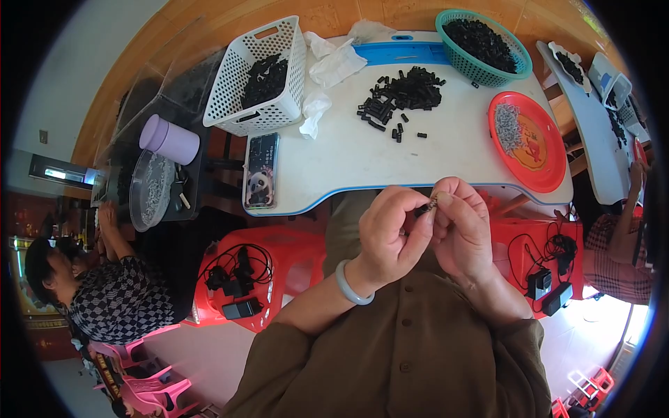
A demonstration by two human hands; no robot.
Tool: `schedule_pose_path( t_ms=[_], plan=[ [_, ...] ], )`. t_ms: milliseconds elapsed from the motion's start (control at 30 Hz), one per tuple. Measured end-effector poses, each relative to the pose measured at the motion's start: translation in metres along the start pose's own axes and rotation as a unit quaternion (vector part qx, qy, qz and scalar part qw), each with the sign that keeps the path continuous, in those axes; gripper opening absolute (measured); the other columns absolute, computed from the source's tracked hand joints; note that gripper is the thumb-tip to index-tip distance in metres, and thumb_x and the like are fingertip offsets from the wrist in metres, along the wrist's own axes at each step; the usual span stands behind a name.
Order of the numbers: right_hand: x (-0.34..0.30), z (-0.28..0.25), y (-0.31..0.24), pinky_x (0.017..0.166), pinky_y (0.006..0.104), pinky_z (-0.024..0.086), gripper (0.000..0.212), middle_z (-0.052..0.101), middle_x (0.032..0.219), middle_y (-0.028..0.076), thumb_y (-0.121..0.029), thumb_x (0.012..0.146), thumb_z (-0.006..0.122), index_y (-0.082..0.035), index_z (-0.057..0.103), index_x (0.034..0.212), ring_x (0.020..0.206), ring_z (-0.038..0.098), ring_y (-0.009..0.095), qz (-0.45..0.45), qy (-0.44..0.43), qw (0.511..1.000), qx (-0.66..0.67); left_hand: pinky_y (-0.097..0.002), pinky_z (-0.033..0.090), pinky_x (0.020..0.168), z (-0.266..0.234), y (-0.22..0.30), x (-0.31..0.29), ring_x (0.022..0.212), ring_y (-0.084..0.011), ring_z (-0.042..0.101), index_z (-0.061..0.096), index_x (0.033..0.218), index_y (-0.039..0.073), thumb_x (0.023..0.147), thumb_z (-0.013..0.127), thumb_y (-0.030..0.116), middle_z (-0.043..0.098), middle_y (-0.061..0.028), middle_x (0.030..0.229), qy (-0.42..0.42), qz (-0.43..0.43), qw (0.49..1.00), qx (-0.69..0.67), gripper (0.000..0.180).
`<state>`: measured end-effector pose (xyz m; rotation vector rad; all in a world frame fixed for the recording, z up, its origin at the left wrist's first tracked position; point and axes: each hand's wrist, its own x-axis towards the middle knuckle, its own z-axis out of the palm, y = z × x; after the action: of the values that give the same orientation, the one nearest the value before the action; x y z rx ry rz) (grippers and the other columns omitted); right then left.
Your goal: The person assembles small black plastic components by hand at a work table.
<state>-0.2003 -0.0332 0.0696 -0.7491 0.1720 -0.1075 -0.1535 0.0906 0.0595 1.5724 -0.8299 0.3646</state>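
My left hand (pixel 390 233), a pale bangle on its wrist, pinches a small black plastic piece (pixel 421 209) between thumb and fingers. Against it, the thumb and forefinger of my right hand (pixel 463 226) close on a tiny brass-coloured part (pixel 433 200), too small to name. Both hands meet just off the near edge of the white table (pixel 313 171), fingertips together. Beyond them lies a loose heap of short black plastic pieces (pixel 411 90). To the right, a red plate (pixel 547 157) holds a pile of small silvery metal parts (pixel 509 129).
A white perforated basket (pixel 226 101) and a green basket (pixel 481 73) hold black pieces. A phone with a panda case (pixel 261 174) lies at the table's left, near crumpled tissue (pixel 338 66). Red stools (pixel 296 268) carry cables and adapters. People sit at tables on both sides.
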Motion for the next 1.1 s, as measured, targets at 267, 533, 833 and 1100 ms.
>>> schedule_pose_path(
  t_ms=[267, 533, 833, 1100],
  plan=[
    [-0.004, 0.0, -0.001, 0.051, 0.0193, 0.033, 0.003, 0.056, 0.072, -0.002, -0.006, 0.092, 0.055, -0.003, 0.057, 0.09, 0.057, 0.042, 0.003, -0.052, -0.018, 0.997, -0.057, -0.0225, 0.036, 0.049, 0.004, -0.002, -0.01, 0.057, -0.0094, 0.044, 0.057, 0.087, 0.001, 0.082, 0.062, 0.001, 0.053, -0.0042, 0.075, 0.006, -0.18, 0.962, -0.207, 0.007],
    [-0.002, -0.01, -0.011, 0.056, 0.0188, 0.038, 0.003, 0.057, 0.077, 0.0, -0.004, 0.091, 0.058, -0.002, 0.056, 0.092, 0.064, 0.047, 0.003, -0.014, -0.08, 0.991, -0.107, -0.0221, 0.033, 0.049, 0.0, -0.003, -0.011, 0.057, -0.0083, 0.042, 0.057, 0.087, 0.002, 0.082, 0.063, 0.002, 0.052, -0.0025, 0.074, -0.029, -0.141, 0.977, -0.16, 0.008],
    [-0.006, -0.016, -0.005, 0.06, 0.0202, 0.042, 0.005, 0.058, 0.078, 0.001, 0.0, 0.088, 0.061, 0.001, 0.057, 0.091, 0.067, 0.051, 0.005, -0.242, -0.063, 0.911, -0.329, -0.023, 0.036, 0.052, 0.0, -0.005, -0.014, 0.059, -0.0093, 0.045, 0.057, 0.086, 0.001, 0.082, 0.062, 0.0, 0.05, -0.0028, 0.072, -0.008, -0.239, 0.948, -0.208, 0.007],
    [0.047, -0.073, 0.011, 0.057, 0.0219, 0.041, 0.004, 0.055, 0.065, 0.0, 0.0, 0.082, 0.065, 0.001, 0.061, 0.083, 0.061, 0.048, 0.006, -0.252, 0.045, 0.84, -0.478, -0.0265, 0.046, 0.058, -0.003, -0.083, -0.004, 0.061, -0.0181, 0.057, 0.058, 0.087, 0.0, 0.081, 0.063, 0.0, 0.056, -0.0095, 0.076, -0.059, -0.101, 0.989, 0.089, 0.007]
  ],
)
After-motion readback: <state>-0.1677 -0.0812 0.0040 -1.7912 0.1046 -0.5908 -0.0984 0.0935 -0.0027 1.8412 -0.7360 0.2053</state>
